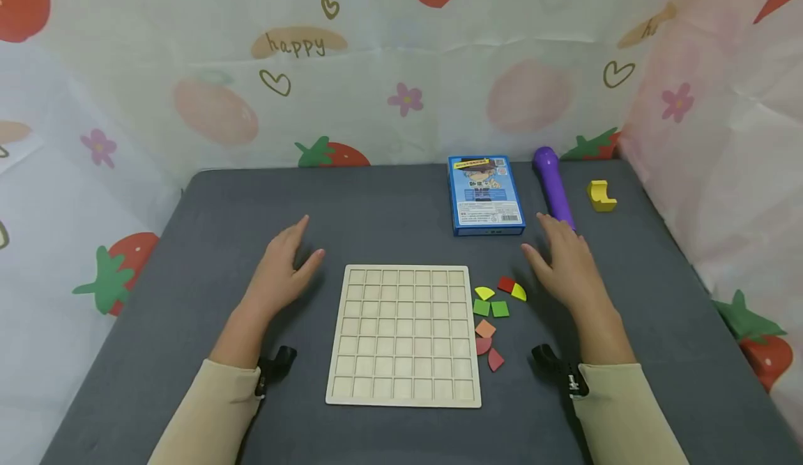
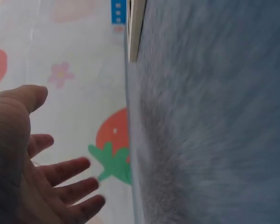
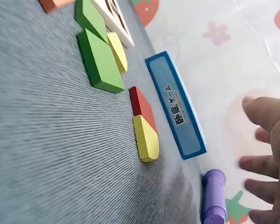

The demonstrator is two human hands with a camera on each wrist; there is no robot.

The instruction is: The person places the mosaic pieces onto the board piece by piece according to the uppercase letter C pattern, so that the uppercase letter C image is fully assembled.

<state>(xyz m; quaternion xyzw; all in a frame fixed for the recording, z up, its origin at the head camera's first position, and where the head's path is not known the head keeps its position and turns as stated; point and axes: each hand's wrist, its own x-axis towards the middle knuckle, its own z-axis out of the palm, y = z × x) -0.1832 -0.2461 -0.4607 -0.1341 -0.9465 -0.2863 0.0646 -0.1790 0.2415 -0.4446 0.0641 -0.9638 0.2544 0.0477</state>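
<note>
A pale wooden grid board (image 1: 403, 336) lies flat on the grey table between my hands. My left hand (image 1: 279, 270) hovers to its left with fingers spread, holding nothing. On the other side, my right hand (image 1: 567, 263) is raised over the table, thumb apart, also holding nothing. Small coloured blocks lie along the board's right edge: green squares (image 3: 100, 60), yellow quarter-rounds (image 1: 484, 293), a red piece (image 3: 142, 106), an orange square (image 1: 485, 329) and pink quarter-rounds (image 1: 495, 360). In the right wrist view the fingers (image 3: 261, 165) are apart, with the blocks left of them.
Behind the board's right side lies a blue box (image 1: 486, 196) with printed text. A purple microphone-shaped object (image 1: 553, 183) lies just beyond my right hand. Farther right sits a yellow notched block (image 1: 601, 196). A strawberry-patterned cloth (image 1: 376, 67) hangs round the table's far edge and sides.
</note>
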